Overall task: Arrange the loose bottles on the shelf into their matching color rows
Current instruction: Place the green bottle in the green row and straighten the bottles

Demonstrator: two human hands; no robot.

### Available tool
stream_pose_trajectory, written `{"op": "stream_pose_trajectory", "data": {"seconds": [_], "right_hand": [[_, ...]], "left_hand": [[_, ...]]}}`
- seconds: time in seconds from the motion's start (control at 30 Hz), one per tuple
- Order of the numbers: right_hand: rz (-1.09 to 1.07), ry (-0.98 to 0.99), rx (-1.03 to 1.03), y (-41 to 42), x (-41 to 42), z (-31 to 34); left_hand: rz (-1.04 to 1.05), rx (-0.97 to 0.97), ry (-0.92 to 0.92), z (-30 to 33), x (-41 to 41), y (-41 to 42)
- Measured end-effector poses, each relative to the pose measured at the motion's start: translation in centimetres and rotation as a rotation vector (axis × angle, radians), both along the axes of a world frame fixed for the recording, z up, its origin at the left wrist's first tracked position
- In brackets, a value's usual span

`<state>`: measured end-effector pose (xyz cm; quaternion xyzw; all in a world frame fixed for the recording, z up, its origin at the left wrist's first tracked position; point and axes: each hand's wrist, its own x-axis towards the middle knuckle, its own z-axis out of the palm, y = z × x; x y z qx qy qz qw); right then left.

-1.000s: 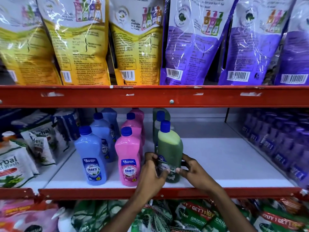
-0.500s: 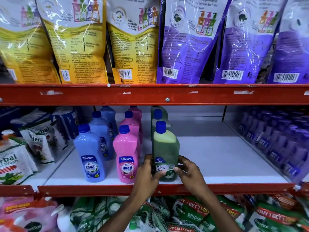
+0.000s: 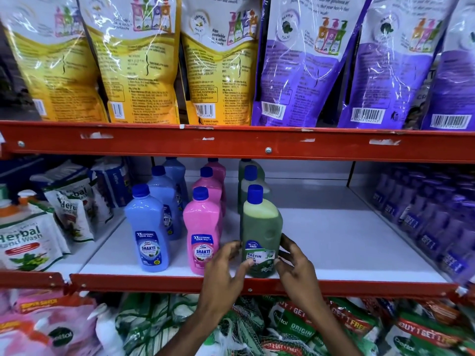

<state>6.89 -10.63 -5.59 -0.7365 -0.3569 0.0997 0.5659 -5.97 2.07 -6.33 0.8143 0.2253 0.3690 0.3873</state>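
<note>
Both grips, your left hand [image 3: 223, 268] and right hand [image 3: 295, 265], are pinching the upright green Bactin bottle [image 3: 261, 235] heading its row on the white shelf [image 3: 334, 242].

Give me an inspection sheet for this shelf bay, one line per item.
Surface: white shelf board with a red front rail; its right half is bare.
Job's things: three rows running front to back, blue bottles, pink bottles, green bottles; the front green bottle stands upright at the front edge.
Clutter: nothing seen loose on the board.
Grippers: left hand and right hand touch the front green bottle's lower sides.
Cables: nothing seen.
Surroundings: yellow pouches and purple pouches above; herbal hand wash packs left; purple bottles right; refill packs below.
</note>
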Motion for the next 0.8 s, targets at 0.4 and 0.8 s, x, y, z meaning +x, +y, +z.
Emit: {"op": "stream_pose_trajectory", "data": {"seconds": [0.4,0.8], "right_hand": [[-0.446,-0.189,-0.062,5.5,-5.2,0.2],[-0.451,-0.172,-0.025,6.1,-4.6,0.0]], "left_hand": [[0.454,-0.023,-0.111,0.1,-2.3,2.9],[0.448,-0.016,-0.094,-0.8,-2.3,3.8]]}}
